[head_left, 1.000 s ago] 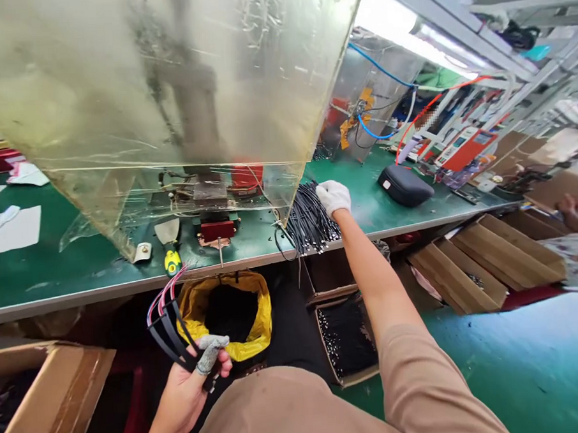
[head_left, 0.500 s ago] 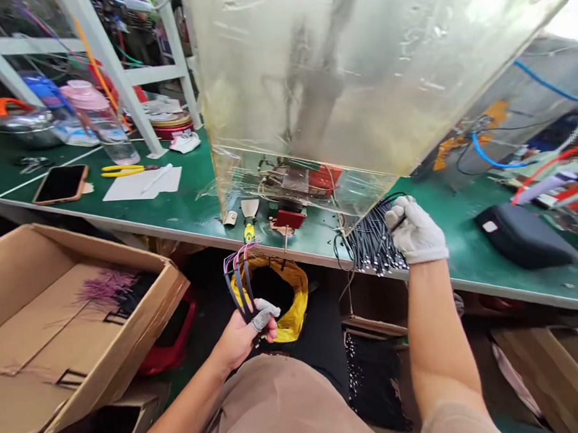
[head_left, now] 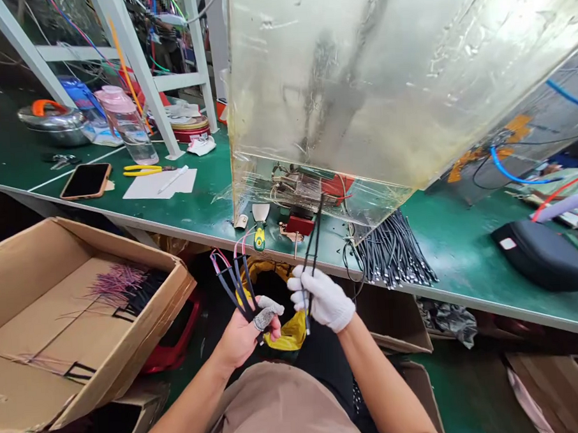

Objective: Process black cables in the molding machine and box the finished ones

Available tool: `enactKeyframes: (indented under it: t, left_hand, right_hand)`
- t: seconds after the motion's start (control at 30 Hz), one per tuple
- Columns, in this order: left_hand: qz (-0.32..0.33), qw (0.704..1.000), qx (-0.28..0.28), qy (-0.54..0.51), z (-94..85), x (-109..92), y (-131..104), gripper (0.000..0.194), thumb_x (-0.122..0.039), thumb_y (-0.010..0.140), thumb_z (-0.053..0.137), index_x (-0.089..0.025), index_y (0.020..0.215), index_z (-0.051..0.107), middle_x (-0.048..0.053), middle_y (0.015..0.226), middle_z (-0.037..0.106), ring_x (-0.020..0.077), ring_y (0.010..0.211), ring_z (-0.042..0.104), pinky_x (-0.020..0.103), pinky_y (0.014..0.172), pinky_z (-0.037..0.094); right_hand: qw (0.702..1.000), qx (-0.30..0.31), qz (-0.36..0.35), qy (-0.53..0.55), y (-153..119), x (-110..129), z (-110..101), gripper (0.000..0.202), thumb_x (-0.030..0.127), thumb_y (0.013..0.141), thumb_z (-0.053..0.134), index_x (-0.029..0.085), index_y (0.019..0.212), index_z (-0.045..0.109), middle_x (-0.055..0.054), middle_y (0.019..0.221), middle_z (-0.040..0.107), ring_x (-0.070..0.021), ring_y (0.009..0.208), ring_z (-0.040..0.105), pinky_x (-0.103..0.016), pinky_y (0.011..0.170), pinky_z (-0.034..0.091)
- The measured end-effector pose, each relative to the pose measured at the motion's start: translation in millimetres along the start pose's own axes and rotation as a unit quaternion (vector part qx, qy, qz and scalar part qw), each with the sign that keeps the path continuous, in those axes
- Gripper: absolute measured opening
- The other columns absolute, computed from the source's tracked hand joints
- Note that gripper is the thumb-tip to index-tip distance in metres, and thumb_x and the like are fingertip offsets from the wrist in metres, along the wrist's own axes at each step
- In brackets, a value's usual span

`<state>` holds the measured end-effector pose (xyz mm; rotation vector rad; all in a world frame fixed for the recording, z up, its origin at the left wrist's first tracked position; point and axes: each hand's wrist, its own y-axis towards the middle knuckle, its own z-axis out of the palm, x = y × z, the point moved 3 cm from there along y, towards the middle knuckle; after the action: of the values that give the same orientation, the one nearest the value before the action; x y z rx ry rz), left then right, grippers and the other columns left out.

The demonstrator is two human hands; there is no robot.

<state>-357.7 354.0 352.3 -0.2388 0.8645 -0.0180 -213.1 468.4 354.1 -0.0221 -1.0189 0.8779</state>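
My left hand [head_left: 246,333], with grey covers on some fingers, is closed around several black cables [head_left: 232,284] whose upper ends show thin pink, white and dark wires. Beside it, my right hand [head_left: 327,299] wears a white glove and pinches a pair of thin black cable strands [head_left: 314,244] that stand nearly upright. A heap of black cables [head_left: 396,253] with pale tips lies on the green bench to the right. Just beyond my hands is a small machine with a red block [head_left: 299,225], under a clear plastic shield [head_left: 331,93]. Below hangs a yellow bag [head_left: 294,336], partly hidden.
A cardboard box [head_left: 98,387] with wired cables stands at left. A scraper [head_left: 260,235], yellow pliers [head_left: 143,170], a phone [head_left: 86,181] and a water bottle [head_left: 131,131] lie or stand on the bench. A black case [head_left: 547,253] sits at right.
My right hand has moved left from the cable heap to beside my left hand, bringing black cable strands with it. My left hand still grips its cables. The view has shifted slightly.
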Motion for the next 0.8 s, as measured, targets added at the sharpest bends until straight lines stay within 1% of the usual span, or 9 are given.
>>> enactKeyframes:
  t: [0.1, 0.2, 0.37, 0.47, 0.53, 0.6, 0.67, 0.73, 0.8]
  left_hand:
    - [0.002, 1.000, -0.010, -0.005, -2.1, -1.8, -1.0, 0.038, -0.043, 0.068, 0.088, -0.012, 0.080, 0.070, 0.003, 0.062, 0.066, 0.0129, 0.053, 0.061, 0.023, 0.050, 0.047]
    - [-0.003, 1.000, -0.009, -0.009, -1.5, -1.3, -1.5, 0.037, -0.042, 0.069, 0.088, -0.012, 0.080, 0.070, 0.003, 0.061, 0.066, 0.0126, 0.052, 0.061, 0.022, 0.050, 0.048]
    - [0.009, 1.000, 0.005, -0.017, 6.9, -2.3, -1.6, 0.035, -0.040, 0.069, 0.088, -0.013, 0.080, 0.071, 0.003, 0.060, 0.066, 0.0126, 0.051, 0.061, 0.022, 0.049, 0.047]
    - [0.020, 1.000, 0.015, -0.016, 9.9, -3.1, -2.2, 0.034, -0.040, 0.069, 0.088, -0.013, 0.081, 0.071, 0.003, 0.060, 0.066, 0.0127, 0.051, 0.060, 0.022, 0.049, 0.047]
    - [0.019, 1.000, 0.009, -0.013, 8.2, -2.6, -3.1, 0.034, -0.040, 0.069, 0.088, -0.013, 0.081, 0.071, 0.003, 0.060, 0.066, 0.0129, 0.052, 0.060, 0.022, 0.049, 0.046]
    - [0.016, 1.000, -0.001, -0.013, 4.6, -1.7, -4.4, 0.034, -0.040, 0.070, 0.088, -0.013, 0.081, 0.071, 0.003, 0.060, 0.066, 0.0130, 0.052, 0.060, 0.022, 0.049, 0.046]
    - [0.015, 1.000, -0.007, -0.014, 1.0, -0.8, -5.5, 0.033, -0.040, 0.070, 0.087, -0.013, 0.082, 0.072, 0.003, 0.061, 0.066, 0.0127, 0.052, 0.060, 0.022, 0.049, 0.046]
    - [0.014, 1.000, -0.009, -0.014, -1.5, -0.2, -6.1, 0.032, -0.040, 0.071, 0.086, -0.013, 0.082, 0.072, 0.003, 0.061, 0.066, 0.0125, 0.052, 0.060, 0.022, 0.049, 0.046]
    - [0.014, 1.000, -0.010, -0.014, -2.9, 0.0, -6.1, 0.032, -0.040, 0.072, 0.086, -0.013, 0.083, 0.072, 0.003, 0.062, 0.066, 0.0126, 0.053, 0.060, 0.022, 0.049, 0.046]
  right_hand:
    - [0.999, -0.006, 0.046, 0.021, 1.2, -25.4, -4.6, 0.049, 0.041, 0.065, 0.090, 0.021, 0.102, 0.064, -0.006, 0.086, 0.069, -0.0148, 0.062, 0.064, -0.028, 0.052, 0.056]
    - [0.998, 0.000, 0.047, 0.032, 4.8, -28.1, -4.7, 0.045, 0.040, 0.068, 0.089, 0.022, 0.101, 0.064, -0.006, 0.087, 0.068, -0.0144, 0.064, 0.063, -0.028, 0.052, 0.056]
    - [0.997, 0.049, 0.034, 0.057, 26.6, 7.7, 11.9, 0.045, 0.037, 0.068, 0.089, 0.020, 0.090, 0.054, 0.006, 0.066, 0.053, -0.0069, 0.050, 0.049, -0.017, 0.044, 0.044]
    - [0.996, 0.024, 0.025, 0.078, 44.4, 32.5, 23.8, 0.038, 0.033, 0.073, 0.084, 0.019, 0.085, 0.050, 0.009, 0.058, 0.043, -0.0042, 0.044, 0.038, -0.012, 0.038, 0.034]
    - [0.996, -0.005, 0.014, 0.086, 55.0, 44.7, 30.2, 0.029, 0.029, 0.081, 0.077, 0.019, 0.084, 0.050, 0.010, 0.056, 0.041, -0.0042, 0.041, 0.036, -0.012, 0.036, 0.031]
    - [0.995, -0.013, 0.000, 0.098, 63.8, 53.2, 36.0, 0.020, 0.026, 0.087, 0.069, 0.019, 0.084, 0.051, 0.007, 0.058, 0.047, -0.0063, 0.043, 0.041, -0.014, 0.037, 0.036]
    - [0.994, -0.002, -0.011, 0.112, 70.8, 58.8, 40.8, 0.010, 0.023, 0.093, 0.060, 0.018, 0.087, 0.054, 0.003, 0.064, 0.054, -0.0092, 0.049, 0.050, -0.018, 0.043, 0.047]
    - [0.992, 0.008, -0.015, 0.127, 76.4, 62.4, 44.1, 0.010, 0.020, 0.097, 0.051, 0.017, 0.088, 0.056, 0.000, 0.068, 0.058, -0.0109, 0.055, 0.056, -0.022, 0.051, 0.054]
    - [0.991, 0.012, -0.014, 0.136, 81.0, 65.1, 46.5, 0.013, 0.018, 0.098, 0.048, 0.017, 0.088, 0.057, 0.000, 0.069, 0.059, -0.0109, 0.057, 0.057, -0.022, 0.054, 0.056]
